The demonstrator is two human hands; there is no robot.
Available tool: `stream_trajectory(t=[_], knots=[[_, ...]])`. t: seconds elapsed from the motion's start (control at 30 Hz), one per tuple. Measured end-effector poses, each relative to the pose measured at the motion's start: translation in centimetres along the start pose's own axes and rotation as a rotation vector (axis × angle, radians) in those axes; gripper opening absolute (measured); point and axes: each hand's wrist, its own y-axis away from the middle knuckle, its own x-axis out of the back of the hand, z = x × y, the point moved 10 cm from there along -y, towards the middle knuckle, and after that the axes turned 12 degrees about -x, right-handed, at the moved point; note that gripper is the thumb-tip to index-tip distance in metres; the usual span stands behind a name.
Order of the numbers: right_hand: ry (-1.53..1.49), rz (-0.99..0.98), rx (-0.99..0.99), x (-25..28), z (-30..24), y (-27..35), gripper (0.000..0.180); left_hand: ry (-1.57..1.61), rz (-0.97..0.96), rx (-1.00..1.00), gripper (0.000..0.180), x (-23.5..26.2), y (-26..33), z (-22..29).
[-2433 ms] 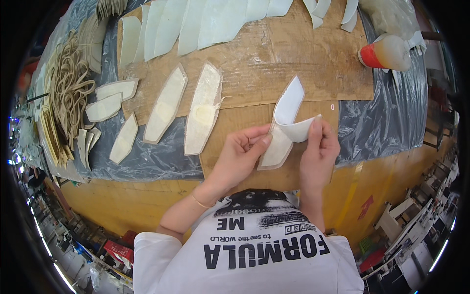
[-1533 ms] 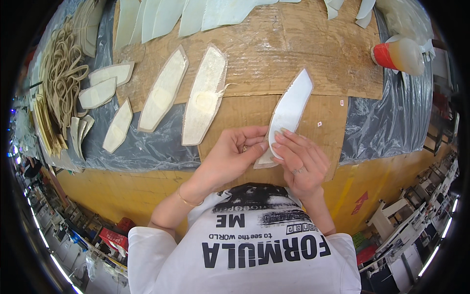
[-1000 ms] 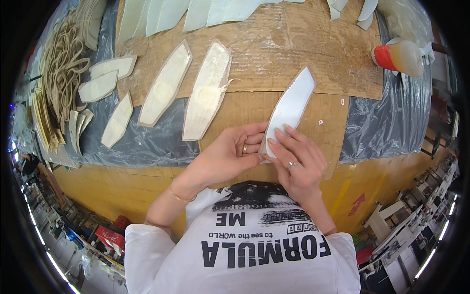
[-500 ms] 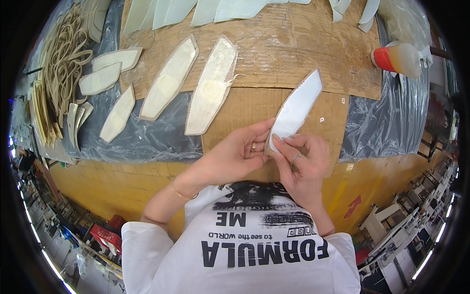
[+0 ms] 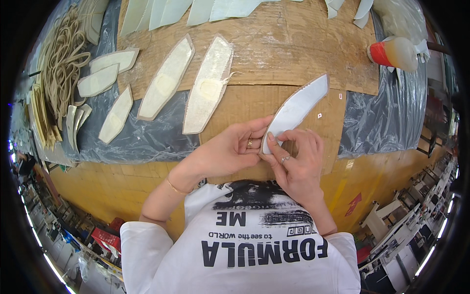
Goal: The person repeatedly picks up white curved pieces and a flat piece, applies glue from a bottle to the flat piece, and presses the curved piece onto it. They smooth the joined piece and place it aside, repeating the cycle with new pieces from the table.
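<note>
Head view shows both hands closed on the near end of a long, pointed white piece [image 5: 297, 108], which lies flat on the cardboard sheet [image 5: 274, 44] and runs from the hands up toward the far right. A couple of seconds ago the same piece was folded and lifted between the hands; since then it has been opened out and laid down, and the hands have slid to its near tip. That suggests the folding or creasing is over and the work has narrowed to pressing or finishing this one end.

The left hand [image 5: 230, 152] is curled, thumb and forefinger pinched on the piece's near edge; a ring shows on one finger. The right hand [image 5: 296, 159] is also curled, its fingertips pressing down on the tip just beside the left thumb, so the two hands touch.

The piece is smooth, pale and leaf-shaped, with a thin tan border and a slightly notched far edge. To its left lie two similar cream pieces [image 5: 208, 85] with tan rims, side by side, and smaller ones farther left on dark plastic sheeting [image 5: 147, 137]. A red-capped bottle [image 5: 391, 53] lies on its side at the far right.
</note>
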Motion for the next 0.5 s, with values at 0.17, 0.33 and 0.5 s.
stream_trajectory(t=[0.17, 0.33, 0.5], knots=[[0.095, -0.026, 0.038, -0.4, -0.7, 0.5, 0.04, 0.003, 0.005, 0.005, 0.078, 0.0, -0.1, 0.3], [0.26, -0.053, 0.086, -1.3, -1.5, 0.9, 0.049, -0.067, 0.033, -0.027, 0.072, 0.5, -0.3, 0.1], [0.137, -0.134, 0.115, -1.7, -1.1, 1.5, 0.055, -0.097, 0.057, -0.008, 0.07, 1.4, 0.1, -0.4]])
